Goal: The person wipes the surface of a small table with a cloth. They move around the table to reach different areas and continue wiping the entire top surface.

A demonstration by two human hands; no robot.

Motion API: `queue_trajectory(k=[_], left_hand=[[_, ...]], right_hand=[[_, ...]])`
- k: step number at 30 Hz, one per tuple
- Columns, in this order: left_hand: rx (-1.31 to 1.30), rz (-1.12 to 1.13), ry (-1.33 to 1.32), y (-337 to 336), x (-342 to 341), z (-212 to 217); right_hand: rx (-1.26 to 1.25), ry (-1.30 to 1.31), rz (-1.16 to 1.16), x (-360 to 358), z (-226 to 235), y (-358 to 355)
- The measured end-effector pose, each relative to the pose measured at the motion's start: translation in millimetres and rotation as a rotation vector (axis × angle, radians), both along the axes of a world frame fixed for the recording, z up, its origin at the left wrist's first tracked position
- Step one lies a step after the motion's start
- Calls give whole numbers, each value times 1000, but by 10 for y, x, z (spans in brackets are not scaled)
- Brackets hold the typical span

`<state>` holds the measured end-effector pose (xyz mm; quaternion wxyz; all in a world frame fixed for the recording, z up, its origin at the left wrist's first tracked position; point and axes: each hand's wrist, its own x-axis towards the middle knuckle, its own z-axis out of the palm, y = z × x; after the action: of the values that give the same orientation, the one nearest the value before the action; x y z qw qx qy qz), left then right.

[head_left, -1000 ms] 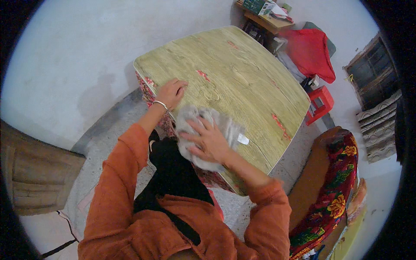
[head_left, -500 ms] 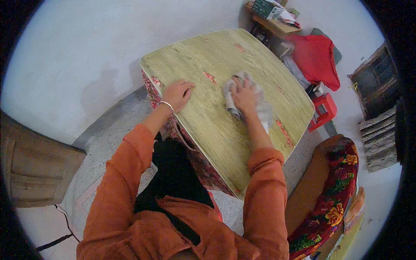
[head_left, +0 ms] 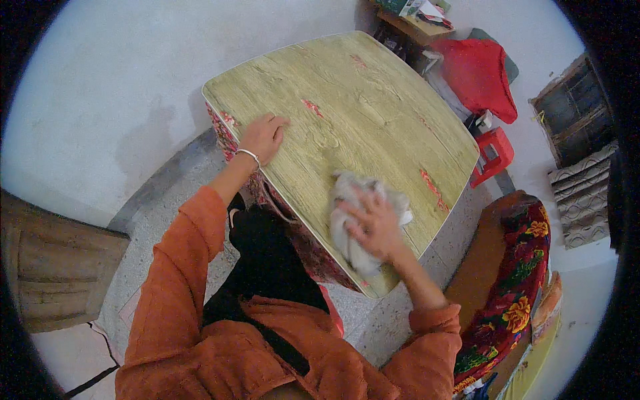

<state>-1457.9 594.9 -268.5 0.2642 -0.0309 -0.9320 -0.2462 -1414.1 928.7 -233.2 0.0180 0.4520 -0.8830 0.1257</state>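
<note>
My right hand (head_left: 375,225) holds a crumpled pale grey cloth (head_left: 353,243) against the tabletop, near the table's front corner, its fingers partly spread over the fabric. Part of the cloth hangs close to the table's near edge. My left hand (head_left: 265,139), with a pale bangle on its wrist, rests on the table's left edge. Its fingers are loosely bent and there is nothing in them. The table (head_left: 373,100) has a yellow-green wood-patterned top with small red floral patches and a light rim.
Red-pink floral fabric (head_left: 223,130) hangs at the table's left side. Beyond the right edge are a red plastic stool (head_left: 493,155) and a red cloth-like item (head_left: 477,77). A floral-covered piece of furniture (head_left: 520,280) stands at right, a wooden cabinet (head_left: 60,260) at left.
My right hand has drawn the cloth toward me, from mid-table to the front corner. My left hand stays on the table's left edge. The whole view has shifted slightly.
</note>
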Motion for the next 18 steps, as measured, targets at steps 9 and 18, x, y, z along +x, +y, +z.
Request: queue_trajectory(k=[9,18], left_hand=[[-13,-37,-5,-57,-28,4],[17,-39,-5,-113,-25,-112]], right_hand=[[-77,137,-349,-981,-216,-1017],[-56,-50,96,195,-14,-348]])
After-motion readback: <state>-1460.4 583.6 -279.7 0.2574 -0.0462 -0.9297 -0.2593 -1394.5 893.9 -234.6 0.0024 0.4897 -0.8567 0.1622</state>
